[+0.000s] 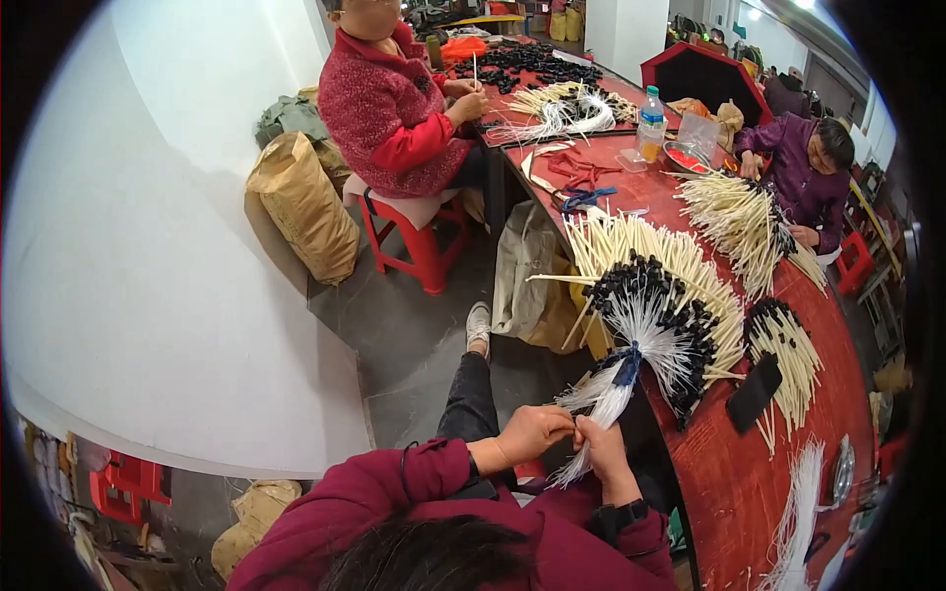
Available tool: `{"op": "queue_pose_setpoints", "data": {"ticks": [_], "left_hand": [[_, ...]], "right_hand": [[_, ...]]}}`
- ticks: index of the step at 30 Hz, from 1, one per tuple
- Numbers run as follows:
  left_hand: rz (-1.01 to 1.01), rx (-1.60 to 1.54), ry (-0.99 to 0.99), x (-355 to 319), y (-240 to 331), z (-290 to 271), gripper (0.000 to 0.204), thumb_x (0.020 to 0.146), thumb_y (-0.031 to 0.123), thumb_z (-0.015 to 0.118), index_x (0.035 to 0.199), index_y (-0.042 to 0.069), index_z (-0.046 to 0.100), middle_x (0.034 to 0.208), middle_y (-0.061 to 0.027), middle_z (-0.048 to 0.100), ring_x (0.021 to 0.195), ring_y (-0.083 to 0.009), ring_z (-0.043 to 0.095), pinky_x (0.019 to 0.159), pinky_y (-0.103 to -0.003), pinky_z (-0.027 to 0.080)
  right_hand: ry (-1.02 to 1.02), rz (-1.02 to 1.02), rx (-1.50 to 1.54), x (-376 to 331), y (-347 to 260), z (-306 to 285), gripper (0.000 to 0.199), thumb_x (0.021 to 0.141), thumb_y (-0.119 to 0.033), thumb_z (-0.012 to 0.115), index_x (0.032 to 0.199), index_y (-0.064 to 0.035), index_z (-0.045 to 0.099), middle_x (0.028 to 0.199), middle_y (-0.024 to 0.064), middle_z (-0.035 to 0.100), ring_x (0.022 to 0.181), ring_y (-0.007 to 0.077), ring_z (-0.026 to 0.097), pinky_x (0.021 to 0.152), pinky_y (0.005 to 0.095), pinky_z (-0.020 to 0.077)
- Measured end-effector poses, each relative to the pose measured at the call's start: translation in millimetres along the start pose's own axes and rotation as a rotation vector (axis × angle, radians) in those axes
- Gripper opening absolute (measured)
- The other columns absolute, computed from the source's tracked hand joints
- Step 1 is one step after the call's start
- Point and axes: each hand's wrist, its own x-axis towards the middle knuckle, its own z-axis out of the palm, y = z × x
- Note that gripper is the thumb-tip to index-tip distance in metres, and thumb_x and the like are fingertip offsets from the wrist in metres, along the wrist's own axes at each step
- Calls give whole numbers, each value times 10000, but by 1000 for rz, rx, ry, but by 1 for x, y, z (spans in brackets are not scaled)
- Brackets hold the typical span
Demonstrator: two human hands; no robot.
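Observation:
My left hand (532, 431) and my right hand (601, 445) meet over my lap, both pinching the lower end of a bundle of thin white strings (603, 399). The bundle is tied near its middle with a blue band (627, 366). Above the band the strings fan out to cream sticks with black caps (658, 294), which lie on the edge of the red table (729, 473). My sleeves are dark red, and a black watch sits on my right wrist.
A black phone (754, 392) lies on the table beside more capped sticks (788, 350). Loose white strings (798, 512) hang at the lower right. A person in red (394, 108) sits on a red stool (419, 241); another in purple (803, 167) works opposite. A tan sack (301, 202) leans against the white wall.

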Motion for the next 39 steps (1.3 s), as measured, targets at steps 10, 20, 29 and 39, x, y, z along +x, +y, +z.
{"op": "queue_pose_setpoints", "data": {"ticks": [10, 20, 29, 39], "left_hand": [[57, 10, 23, 6, 4, 0, 53, 782, 66, 637, 800, 27, 607, 756, -105, 607, 654, -262, 629, 566, -343, 497], [-500, -540, 2, 4, 12, 2, 111, 824, 66, 645, 791, -21, 583, 655, -48, 620, 522, -98, 587, 489, -257, 466], [-571, -697, -103, 2, 11, -1, 118, 833, 102, 658, 787, 7, 605, 700, -47, 642, 581, -108, 611, 505, -241, 483], [-907, -1058, 47, 9, 7, -9, 65, 854, 106, 666, 865, 58, 625, 793, -48, 662, 652, -117, 629, 590, -255, 541]], "right_hand": [[-5, 0, -45, 0, 1, -3, 257, 871, -170, 565, 644, -51, 552, 566, 20, 531, 501, 122, 502, 503, 256, 390], [16, -6, -77, 0, 0, 1, 270, 878, -186, 568, 643, -55, 549, 558, 16, 525, 499, 114, 497, 499, 255, 385], [47, -31, -80, 0, 2, -1, 277, 879, -163, 578, 622, -66, 546, 550, 5, 522, 488, 105, 492, 475, 255, 378], [12, -35, -182, 12, 0, -7, 293, 880, -193, 593, 620, -65, 556, 561, -4, 535, 506, 89, 497, 491, 259, 381]]}}
